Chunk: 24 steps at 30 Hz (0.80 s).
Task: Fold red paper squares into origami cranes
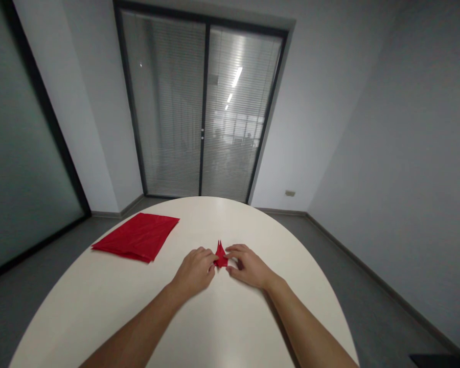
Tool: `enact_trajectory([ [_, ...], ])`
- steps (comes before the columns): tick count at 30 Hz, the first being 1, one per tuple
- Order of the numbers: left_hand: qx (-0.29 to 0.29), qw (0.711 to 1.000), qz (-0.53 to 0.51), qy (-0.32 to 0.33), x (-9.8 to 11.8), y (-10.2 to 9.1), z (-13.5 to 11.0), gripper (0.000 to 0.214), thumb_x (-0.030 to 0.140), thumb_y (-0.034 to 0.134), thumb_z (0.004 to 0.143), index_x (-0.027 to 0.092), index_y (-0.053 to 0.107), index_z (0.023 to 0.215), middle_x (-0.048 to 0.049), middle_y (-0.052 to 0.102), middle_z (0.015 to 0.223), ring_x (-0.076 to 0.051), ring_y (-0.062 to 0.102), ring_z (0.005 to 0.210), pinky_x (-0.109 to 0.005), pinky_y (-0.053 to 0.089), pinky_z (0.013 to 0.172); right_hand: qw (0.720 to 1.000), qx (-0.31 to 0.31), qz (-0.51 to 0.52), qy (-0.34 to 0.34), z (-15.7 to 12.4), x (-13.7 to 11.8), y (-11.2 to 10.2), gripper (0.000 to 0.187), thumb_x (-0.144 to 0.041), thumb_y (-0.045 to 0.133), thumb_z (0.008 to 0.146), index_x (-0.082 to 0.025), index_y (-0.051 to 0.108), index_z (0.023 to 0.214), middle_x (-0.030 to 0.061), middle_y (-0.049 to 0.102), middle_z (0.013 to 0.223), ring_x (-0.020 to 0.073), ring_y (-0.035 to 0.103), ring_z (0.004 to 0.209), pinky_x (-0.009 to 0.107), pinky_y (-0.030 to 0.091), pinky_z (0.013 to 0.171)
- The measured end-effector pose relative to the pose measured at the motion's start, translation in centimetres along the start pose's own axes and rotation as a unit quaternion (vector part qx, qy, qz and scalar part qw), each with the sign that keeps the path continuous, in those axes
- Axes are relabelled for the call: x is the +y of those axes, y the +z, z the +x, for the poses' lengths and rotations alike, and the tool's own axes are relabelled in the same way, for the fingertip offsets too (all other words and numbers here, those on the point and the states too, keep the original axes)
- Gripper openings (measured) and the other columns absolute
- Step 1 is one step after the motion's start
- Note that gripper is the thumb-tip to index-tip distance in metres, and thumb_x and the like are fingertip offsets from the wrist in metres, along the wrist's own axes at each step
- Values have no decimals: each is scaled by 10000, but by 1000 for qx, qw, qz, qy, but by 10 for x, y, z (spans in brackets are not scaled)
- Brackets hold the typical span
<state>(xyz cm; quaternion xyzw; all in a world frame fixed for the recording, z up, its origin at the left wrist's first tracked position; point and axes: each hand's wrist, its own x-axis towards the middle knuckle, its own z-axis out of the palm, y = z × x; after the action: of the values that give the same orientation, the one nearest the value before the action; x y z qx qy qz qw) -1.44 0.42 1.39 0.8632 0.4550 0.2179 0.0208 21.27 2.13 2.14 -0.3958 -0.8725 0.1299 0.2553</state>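
Note:
A small folded piece of red paper [221, 260] rests near the middle of the white round table [230, 327], two thin points sticking up away from me. At its left edge, the curled fingers and thumb of my left hand [198, 267] close on the paper. My right hand [251, 265] is on the other side, its thumb and fingers spread apart. One of its fingertips touches the paper's right side, while the thumb is near the lower right corner.
Larger folded red sheets [138, 237] lie in a flat stack at the table's left. Beyond the table stands a glazed partition with blinds [172, 112]. Grey floor [371, 286] and a plain wall [417, 168] are at the right.

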Motion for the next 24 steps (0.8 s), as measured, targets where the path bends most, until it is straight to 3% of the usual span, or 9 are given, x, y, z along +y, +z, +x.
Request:
enact_trajectory([
  [13,25,995,-88,-37,-8,9,1,209,176,621,929,220,743,1094,-50,742,1110,-237,626,1052,-368,467,967,999,16,10,26,2,-1,2,259,-299,714,859,-225,781,1098,76,742,1174,256,640,1114,366,465,1019],
  [20,33,993,-107,-42,-12,12,2,207,135,635,902,210,738,1065,-54,759,1099,-254,642,1052,-383,477,955,994,45,24,99,7,2,8,290,-318,543,975,-200,807,996,98,766,1060,239,663,1023,337,470,947],
  [24,31,992,-115,-30,-11,13,4,204,116,642,887,203,729,1050,-54,753,1081,-257,648,1036,-387,478,942,987,74,45,134,9,3,15,293,-328,548,963,-205,812,935,101,769,1051,246,667,1029,344,461,964],
])
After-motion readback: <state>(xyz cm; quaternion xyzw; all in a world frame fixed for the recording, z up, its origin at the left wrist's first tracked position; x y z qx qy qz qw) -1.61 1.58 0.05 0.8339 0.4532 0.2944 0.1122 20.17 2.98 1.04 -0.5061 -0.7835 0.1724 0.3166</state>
